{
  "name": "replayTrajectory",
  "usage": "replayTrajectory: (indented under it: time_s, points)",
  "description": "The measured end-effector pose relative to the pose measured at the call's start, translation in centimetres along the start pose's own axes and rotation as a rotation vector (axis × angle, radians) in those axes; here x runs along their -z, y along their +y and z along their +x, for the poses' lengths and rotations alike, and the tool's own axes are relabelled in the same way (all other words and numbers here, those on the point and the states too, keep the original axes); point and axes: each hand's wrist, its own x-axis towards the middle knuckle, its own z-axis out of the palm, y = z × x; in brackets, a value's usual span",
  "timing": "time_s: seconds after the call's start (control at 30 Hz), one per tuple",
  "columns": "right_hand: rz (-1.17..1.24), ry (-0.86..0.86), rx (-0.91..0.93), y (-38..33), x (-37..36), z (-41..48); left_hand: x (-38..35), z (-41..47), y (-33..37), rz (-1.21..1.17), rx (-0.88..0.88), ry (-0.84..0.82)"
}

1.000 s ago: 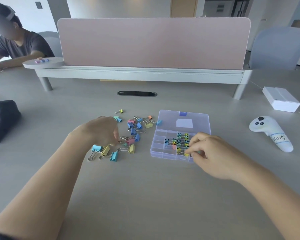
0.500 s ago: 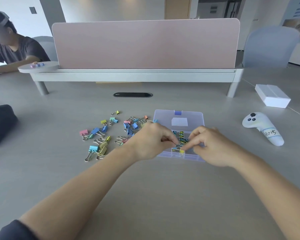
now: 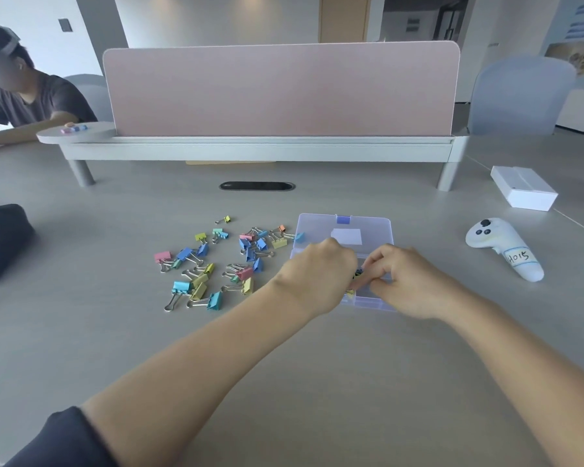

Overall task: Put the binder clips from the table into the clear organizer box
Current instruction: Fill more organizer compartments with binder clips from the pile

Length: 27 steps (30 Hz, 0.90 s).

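The clear organizer box (image 3: pixel 368 302) lies open on the table, its lid (image 3: pixel 344 227) folded back. Both hands meet over its compartments. My left hand (image 3: pixel 317 274) hovers over the box's left half with its fingers curled down, and its back hides the fingertips. Thumb and fingers of my right hand (image 3: pixel 408 284) pinch together at the middle of the box. Small clips (image 3: pixel 358 273) show in the gap between the hands, and a yellow one (image 3: pixel 350 293) peeks out below. Several loose binder clips (image 3: pixel 216 264) in pastel colours lie left of the box.
A white controller (image 3: pixel 503 247) and a white carton (image 3: pixel 523 192) sit to the right. A dark bag (image 3: pixel 0 244) lies at the far left. A pink divider screen (image 3: pixel 280 92) on a grey shelf crosses the back. Another person (image 3: pixel 24 99) sits at the back left.
My left hand left the pile of clips and crossed right to the box, where it meets my right hand. The right hand stayed over the compartments.
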Motion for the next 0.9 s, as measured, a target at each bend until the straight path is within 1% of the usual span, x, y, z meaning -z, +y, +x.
replayTrajectory:
  time_s: [0.1,0.23,0.33,0.43,0.63,0.73,0.83,0.9]
  points:
    - [-0.019,0.011,0.048,-0.1,0.0,0.0,0.4,0.3,0.6,0.049,0.032,0.012]
    - [0.032,0.034,0.073,-0.2,-0.1,-0.1,0.0,0.5,0.0,0.017,0.036,0.033]
    - [0.081,0.009,0.093,-0.5,-0.2,-0.1,0.2,0.5,-0.1,0.0,0.046,0.041]
    - [0.029,-0.013,0.107,0.0,-0.9,0.2,0.5,0.3,0.0,0.0,0.046,0.055]
    - [0.019,0.024,0.108,0.9,-1.8,0.6,0.8,-0.6,0.0,0.074,-0.016,0.082]
    - [0.017,0.036,0.094,0.8,-1.9,0.5,0.2,-1.3,-1.2,-0.049,-0.065,0.098]
    - [0.006,0.012,0.056,0.3,-1.9,0.3,-0.6,-2.4,-3.2,-0.302,-0.126,0.082]
    - [0.002,0.013,0.049,0.2,-1.8,0.3,-0.8,-3.1,-4.2,-0.425,-0.152,0.07]
